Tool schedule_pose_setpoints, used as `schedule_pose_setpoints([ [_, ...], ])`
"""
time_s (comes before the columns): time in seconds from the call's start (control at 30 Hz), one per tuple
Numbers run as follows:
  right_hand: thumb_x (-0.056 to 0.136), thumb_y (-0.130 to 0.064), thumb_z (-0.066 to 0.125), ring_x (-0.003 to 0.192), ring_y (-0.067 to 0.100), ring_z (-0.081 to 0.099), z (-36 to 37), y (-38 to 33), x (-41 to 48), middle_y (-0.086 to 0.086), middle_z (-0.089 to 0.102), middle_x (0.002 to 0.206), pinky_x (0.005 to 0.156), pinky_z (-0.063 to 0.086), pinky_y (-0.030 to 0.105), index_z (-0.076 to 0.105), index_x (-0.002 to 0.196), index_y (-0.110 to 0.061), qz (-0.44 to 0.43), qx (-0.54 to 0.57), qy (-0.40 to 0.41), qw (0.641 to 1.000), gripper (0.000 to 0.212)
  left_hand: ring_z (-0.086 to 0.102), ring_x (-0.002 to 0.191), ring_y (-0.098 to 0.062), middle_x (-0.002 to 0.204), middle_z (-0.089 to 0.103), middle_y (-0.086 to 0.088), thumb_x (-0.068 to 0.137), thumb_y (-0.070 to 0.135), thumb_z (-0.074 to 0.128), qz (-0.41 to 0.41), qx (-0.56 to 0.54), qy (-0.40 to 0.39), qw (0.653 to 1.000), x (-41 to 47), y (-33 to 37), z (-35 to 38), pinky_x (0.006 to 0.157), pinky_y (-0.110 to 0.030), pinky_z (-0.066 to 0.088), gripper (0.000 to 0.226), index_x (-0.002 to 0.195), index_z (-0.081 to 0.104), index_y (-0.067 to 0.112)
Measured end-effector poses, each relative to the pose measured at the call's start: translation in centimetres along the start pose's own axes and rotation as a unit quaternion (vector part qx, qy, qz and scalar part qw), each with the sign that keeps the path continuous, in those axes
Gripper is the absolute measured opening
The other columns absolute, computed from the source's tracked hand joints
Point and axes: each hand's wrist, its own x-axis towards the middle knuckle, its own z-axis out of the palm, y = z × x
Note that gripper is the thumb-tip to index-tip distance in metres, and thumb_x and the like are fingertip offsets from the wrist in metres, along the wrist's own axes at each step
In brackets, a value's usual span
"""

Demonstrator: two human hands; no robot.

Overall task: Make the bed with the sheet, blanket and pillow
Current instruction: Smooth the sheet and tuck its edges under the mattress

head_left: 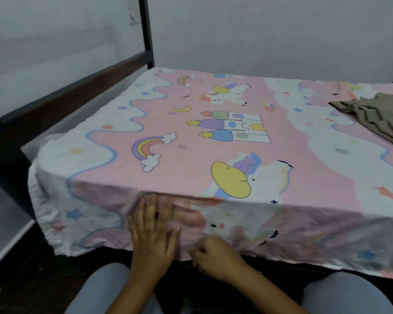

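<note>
Head view: the sheet already lies spread flat over the bed, and its near edge hangs loose down the side, not yet tucked. The left hand presses flat, fingers straight, on that overhang. The right hand is curled at the hem and seems to pinch it. The blanket lies crumpled on the far right of the sheet, still to be spread. No pillow is in view. By my judgement, tucking, blanket and pillow remain.

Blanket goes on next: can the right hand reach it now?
Probably not without shifting over: the blanket lies far across the sheet, the right hand low at its hanging edge. Nothing lies between.
</note>
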Motion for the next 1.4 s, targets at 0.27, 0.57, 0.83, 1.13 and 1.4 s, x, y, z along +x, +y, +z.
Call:
schedule_pose_setpoints([
  [0.27, 0.091, -0.039, 0.050, 0.095, 0.030, 0.060, -6.5, -14.9, 4.3, 0.003, 0.067, 0.104, 0.073, 0.047, 0.038, 0.063, 0.108, -0.019, -0.357, -0.235, 0.297, 0.854, 0.030, 0.015, 0.142, -0.028, 0.154, 0.017, -0.014, 0.094, 0.047, 0.037, -0.193, -0.134, 0.078, 0.969, 2.1, -5.8, -3.1, 0.116, -0.040, 0.012, 0.060, 0.147, 0.014, 0.032],
  [0.57, 0.093, -0.065, 0.028, 0.147, 0.027, -0.001, -1.8, -17.9, 10.0, 0.002, 0.000, 0.161, 0.116, 0.000, 0.052, 0.007, 0.152, -0.032, -0.289, -0.329, 0.062, 0.897, 0.070, 0.045, 0.120, -0.040, 0.134, 0.045, -0.025, 0.083, 0.015, 0.048, -0.445, -0.223, 0.216, 0.840, 8.2, -9.6, -9.7, 0.100, -0.047, 0.040, 0.048, 0.130, 0.044, 0.002],
  [0.83, 0.101, -0.037, 0.040, 0.141, 0.012, 0.027, -8.6, -18.3, 13.3, -0.005, 0.033, 0.153, 0.113, 0.016, 0.024, 0.040, 0.145, -0.022, -0.275, -0.066, 0.005, 0.959, 0.046, 0.024, 0.140, -0.024, 0.153, 0.028, -0.004, 0.099, 0.024, 0.043, -0.324, -0.186, 0.049, 0.926, 11.7, -13.4, -10.8, 0.115, -0.032, 0.015, 0.042, 0.140, 0.043, 0.016],
  [1.13, 0.102, -0.045, 0.021, 0.147, 0.015, 0.008, -2.1, -25.6, 17.7, -0.017, 0.011, 0.158, 0.111, 0.004, 0.064, 0.024, 0.146, -0.045, -0.317, -0.240, -0.022, 0.917, 0.044, 0.052, 0.112, -0.038, 0.119, 0.058, -0.020, 0.098, 0.030, 0.040, -0.372, -0.137, 0.133, 0.908, 11.2, -14.4, -10.0, 0.094, -0.043, 0.045, 0.039, 0.128, 0.049, 0.008],
  [1.4, 0.100, -0.035, 0.021, 0.141, 0.016, 0.023, -0.3, -29.2, 21.9, -0.008, 0.036, 0.149, 0.112, 0.002, 0.063, 0.052, 0.129, -0.036, -0.315, -0.268, -0.022, 0.910, 0.043, 0.060, 0.084, -0.033, 0.094, 0.063, -0.014, 0.098, 0.023, 0.040, -0.392, -0.080, 0.165, 0.901, 7.0, -15.3, -8.0, 0.067, -0.037, 0.047, 0.028, 0.123, 0.052, 0.016],
])
